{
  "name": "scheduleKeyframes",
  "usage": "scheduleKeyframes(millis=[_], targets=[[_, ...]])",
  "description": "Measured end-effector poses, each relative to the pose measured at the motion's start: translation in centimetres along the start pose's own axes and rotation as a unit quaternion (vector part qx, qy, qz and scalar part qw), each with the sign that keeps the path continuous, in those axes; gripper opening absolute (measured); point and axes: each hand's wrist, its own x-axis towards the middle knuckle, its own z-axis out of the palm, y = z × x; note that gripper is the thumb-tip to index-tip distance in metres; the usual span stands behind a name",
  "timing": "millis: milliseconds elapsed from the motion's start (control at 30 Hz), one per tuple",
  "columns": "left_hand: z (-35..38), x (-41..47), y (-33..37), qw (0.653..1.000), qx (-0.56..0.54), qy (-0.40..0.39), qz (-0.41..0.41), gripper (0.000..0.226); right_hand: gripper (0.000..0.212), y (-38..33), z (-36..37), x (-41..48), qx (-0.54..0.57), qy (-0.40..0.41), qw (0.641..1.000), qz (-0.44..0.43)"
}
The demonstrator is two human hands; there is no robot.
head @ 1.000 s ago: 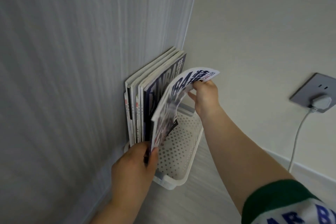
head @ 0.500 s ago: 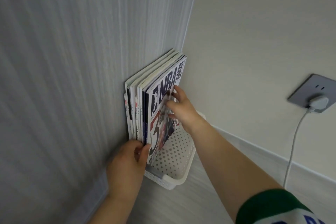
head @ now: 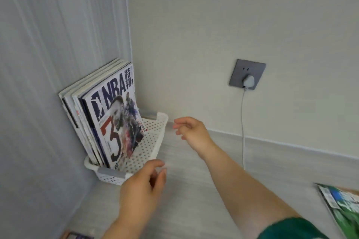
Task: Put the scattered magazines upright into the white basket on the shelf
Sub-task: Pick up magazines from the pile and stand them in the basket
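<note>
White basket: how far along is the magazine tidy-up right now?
Done: several magazines stand upright in the white perforated plastic basket, the NBA-cover magazine frontmost. In hand: nothing; left hand and right hand are both open and empty. Left: the green-covered magazine lying flat on the shelf at far right.

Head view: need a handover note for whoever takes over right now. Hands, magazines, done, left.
Left hand: open, holds nothing, near the front of the white perforated plastic basket.
Right hand: open, holds nothing, to the right of the basket.
Done: the NBA-cover magazine stands upright in the basket, frontmost, before the other upright magazines.
Left: a green-covered magazine lies flat at the view's right edge. A dark-covered item at the bottom edge is too cropped to identify.
</note>
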Motion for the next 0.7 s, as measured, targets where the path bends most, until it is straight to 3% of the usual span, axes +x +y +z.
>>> scheduleKeyframes(millis=[233,367,467,567,700], targets=[[8.3,-5.8,5.9,0.991,-0.04,-0.125,0.021,0.023,0.029,6.7,-13.1,-7.4,-0.007,0.111,0.992,0.057],[14.2,-9.4,11.0,0.98,-0.045,-0.182,0.062,0.037,0.025,12.2,-22.0,-13.2,-0.064,0.207,0.971,0.104],[18.7,-11.9,15.0,0.964,-0.037,-0.256,0.068,0.046,0.03,17.1,-29.3,-18.6,-0.14,0.286,0.935,0.156],[22.8,-14.3,18.2,0.943,-0.028,-0.323,0.072,0.048,0.031,21.4,-36.1,-24.0,-0.251,0.364,0.874,0.202],[27.2,-17.0,21.0,0.941,-0.02,-0.334,0.059,0.015,0.041,26.2,-42.6,-29.8,-0.375,0.376,0.798,0.284]])
